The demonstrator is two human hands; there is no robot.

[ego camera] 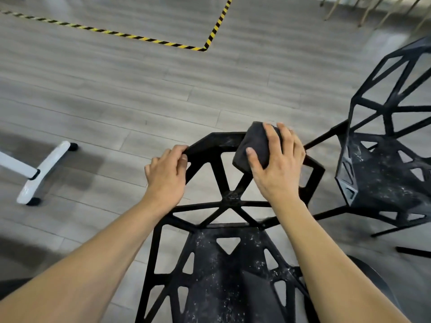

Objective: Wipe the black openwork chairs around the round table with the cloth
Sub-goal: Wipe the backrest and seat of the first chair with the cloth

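At centre frame stands a black openwork chair (229, 201), its triangular struts and seat flecked with pale dust. The left hand (166, 176) curls round the left end of its top rail, while just to the right the right hand (276, 165) grips a dark grey folded cloth (253, 145) draped over that rail, cloth under palm and fingers. A second dusty black chair (382, 159) stands at right of frame.
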